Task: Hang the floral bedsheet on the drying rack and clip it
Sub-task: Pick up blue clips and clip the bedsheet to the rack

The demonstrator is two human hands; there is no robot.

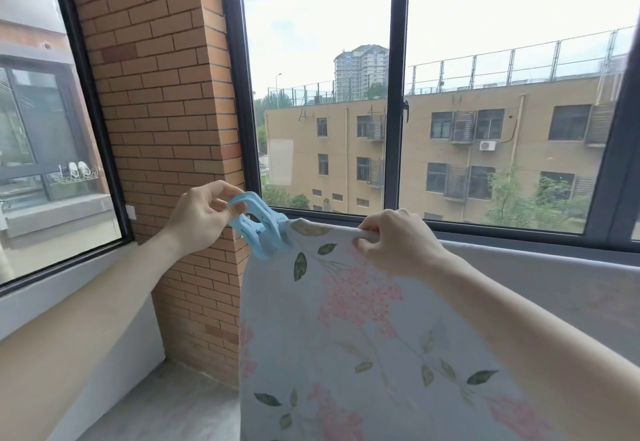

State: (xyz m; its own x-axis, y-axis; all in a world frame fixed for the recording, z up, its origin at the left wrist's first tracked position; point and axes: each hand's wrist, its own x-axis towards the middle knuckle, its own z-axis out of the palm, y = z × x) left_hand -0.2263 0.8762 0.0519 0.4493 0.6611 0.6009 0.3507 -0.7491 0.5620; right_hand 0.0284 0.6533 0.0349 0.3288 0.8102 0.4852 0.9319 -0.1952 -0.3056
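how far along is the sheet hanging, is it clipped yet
Done: the floral bedsheet is draped over the top bar. In hand: the left hand pinches the blue clip at the sheet's left corner while the right hand grips the covered bar. Left: release it; further clips unseen.

The floral bedsheet (363, 336) is draped over a rail, which is hidden under its top fold; a blue clip (259, 229) is set on that fold's left end.
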